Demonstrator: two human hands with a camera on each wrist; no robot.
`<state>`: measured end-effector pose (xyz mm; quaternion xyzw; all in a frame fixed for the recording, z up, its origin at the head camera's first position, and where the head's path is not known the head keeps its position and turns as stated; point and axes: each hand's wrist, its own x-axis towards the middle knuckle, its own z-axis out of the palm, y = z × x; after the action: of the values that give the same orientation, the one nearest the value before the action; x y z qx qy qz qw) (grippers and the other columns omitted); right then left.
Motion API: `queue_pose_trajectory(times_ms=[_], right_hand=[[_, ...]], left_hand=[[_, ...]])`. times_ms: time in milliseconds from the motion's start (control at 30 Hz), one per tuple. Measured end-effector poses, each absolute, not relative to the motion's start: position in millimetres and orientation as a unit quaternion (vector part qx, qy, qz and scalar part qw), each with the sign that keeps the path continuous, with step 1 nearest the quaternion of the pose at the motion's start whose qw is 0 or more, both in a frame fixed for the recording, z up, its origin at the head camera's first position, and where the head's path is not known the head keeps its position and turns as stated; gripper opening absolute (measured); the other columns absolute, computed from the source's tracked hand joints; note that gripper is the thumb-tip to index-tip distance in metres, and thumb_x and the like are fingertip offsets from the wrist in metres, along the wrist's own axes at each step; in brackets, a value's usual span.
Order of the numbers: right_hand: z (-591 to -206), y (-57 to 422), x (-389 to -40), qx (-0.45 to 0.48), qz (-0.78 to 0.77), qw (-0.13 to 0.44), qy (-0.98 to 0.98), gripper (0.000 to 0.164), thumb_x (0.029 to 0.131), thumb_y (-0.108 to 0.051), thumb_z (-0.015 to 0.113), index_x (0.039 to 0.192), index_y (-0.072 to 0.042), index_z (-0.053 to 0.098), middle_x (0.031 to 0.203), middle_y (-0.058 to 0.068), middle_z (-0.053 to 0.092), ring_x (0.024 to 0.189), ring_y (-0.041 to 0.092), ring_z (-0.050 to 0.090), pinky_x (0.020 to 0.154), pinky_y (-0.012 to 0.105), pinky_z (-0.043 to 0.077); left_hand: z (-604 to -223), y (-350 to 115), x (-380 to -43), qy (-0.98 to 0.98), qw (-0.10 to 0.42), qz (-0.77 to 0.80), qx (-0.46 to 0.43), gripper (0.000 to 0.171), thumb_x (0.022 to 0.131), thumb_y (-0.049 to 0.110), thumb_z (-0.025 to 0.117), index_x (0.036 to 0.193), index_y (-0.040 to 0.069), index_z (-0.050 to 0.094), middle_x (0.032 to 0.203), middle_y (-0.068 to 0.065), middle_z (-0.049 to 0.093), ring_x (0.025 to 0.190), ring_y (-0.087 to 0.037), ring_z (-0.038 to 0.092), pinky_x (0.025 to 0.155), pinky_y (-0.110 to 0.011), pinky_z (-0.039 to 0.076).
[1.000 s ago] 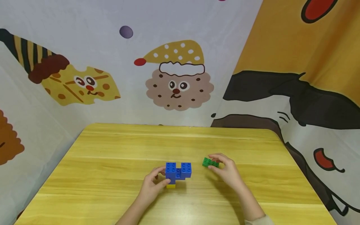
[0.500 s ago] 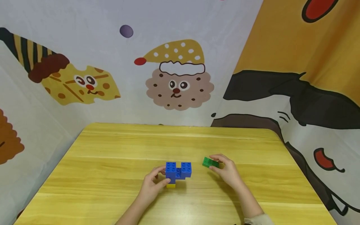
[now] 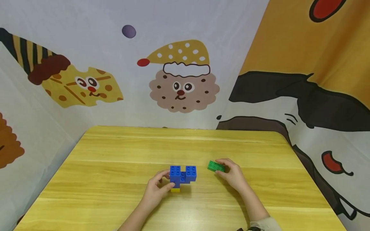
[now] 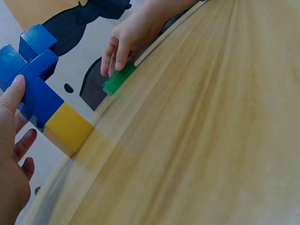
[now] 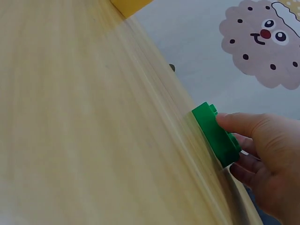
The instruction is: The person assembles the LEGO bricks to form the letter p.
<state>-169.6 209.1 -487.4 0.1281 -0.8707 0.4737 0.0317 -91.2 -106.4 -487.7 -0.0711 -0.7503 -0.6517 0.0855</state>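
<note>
A stack of blue toy building bricks (image 3: 175, 178) stands upright on a yellow brick (image 4: 69, 128) near the middle of the table. Two studded blue blocks top it, with a gap between them. My left hand (image 3: 154, 192) grips its left side between thumb and fingers. To the right and a bit farther back, a green brick (image 3: 215, 166) lies studs up on the tabletop. Thumb and fingertips of my right hand (image 3: 233, 175) pinch its right end. In the right wrist view the thumb presses the near side of the green brick (image 5: 216, 136); some fingers are hidden behind it.
The wooden table (image 3: 121, 154) has a pale grain and rounded far corners. Behind it hangs a printed cloth (image 3: 110, 64) with cartoon figures, close to the far edge. A dark item (image 3: 254, 228) shows at the right sleeve (image 3: 266, 224).
Both hands hold nearly the same places. The green brick's studs, partly covered by the right fingers earlier, show more fully now. The blue stack has not visibly moved.
</note>
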Motion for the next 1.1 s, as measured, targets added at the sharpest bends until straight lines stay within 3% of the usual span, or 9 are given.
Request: queue_pose_trajectory(times_ms=[200,433,1100], right_hand=[[-491.6,209.6,-171.5,0.129,0.468,0.026,-0.874,0.043,0.078,-0.006,0.079,0.119,-0.010,0.065,0.120,0.005,0.061,0.108,0.025,0.057,0.090,0.043,0.046],[-495.7,209.5,-172.6,0.118,0.458,0.008,-0.881,0.043,0.078,-0.010,0.079,0.119,-0.010,0.065,0.120,0.005,0.061,0.109,0.025,0.056,0.091,0.045,0.046],[-494.7,206.7,-170.4,0.111,0.452,0.026,-0.885,0.042,0.078,-0.007,0.079,0.118,-0.009,0.067,0.118,0.005,0.062,0.106,0.024,0.058,0.086,0.041,0.048]], left_hand=[[-482.9,-104.0,-90.3,-0.757,0.082,-0.646,-0.054,0.040,0.077,-0.008,0.073,0.114,0.003,0.066,0.094,-0.001,0.063,0.088,-0.034,0.049,0.076,-0.032,0.038],[-487.8,-107.9,-90.9,-0.746,0.076,-0.658,-0.070,0.039,0.078,-0.001,0.075,0.115,0.008,0.066,0.095,0.001,0.062,0.088,-0.026,0.048,0.076,-0.031,0.038],[-487.7,-108.0,-89.2,-0.748,0.083,-0.654,-0.080,0.039,0.078,0.002,0.076,0.116,0.009,0.066,0.095,0.001,0.061,0.087,-0.026,0.048,0.075,-0.031,0.039]])
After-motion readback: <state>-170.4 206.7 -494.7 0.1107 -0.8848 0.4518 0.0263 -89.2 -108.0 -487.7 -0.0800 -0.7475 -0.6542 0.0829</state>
